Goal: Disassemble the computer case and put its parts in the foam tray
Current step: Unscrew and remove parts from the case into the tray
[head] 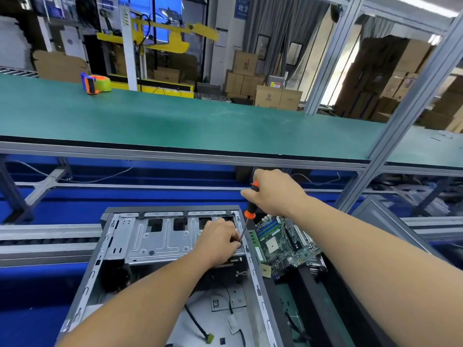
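Note:
An open grey computer case (160, 246) lies on the blue conveyor in front of me. Inside it, a silver drive cage (155, 236) spans the far end. My right hand (273, 191) grips an orange-and-black screwdriver (250, 211) by the handle, its shaft angled down to the cage's right edge. My left hand (220, 239) rests on the cage there, fingers curled around the screwdriver tip. A green motherboard (283, 241) lies just right of the case on a dark tray (310, 296). Loose cables (198, 324) lie on the case floor.
A long green shelf (175, 121) runs across above the conveyor, carrying an orange-and-green tape dispenser (96, 83). Grey aluminium frame posts (400, 116) stand at the right. Cardboard boxes (275, 96) are stacked beyond.

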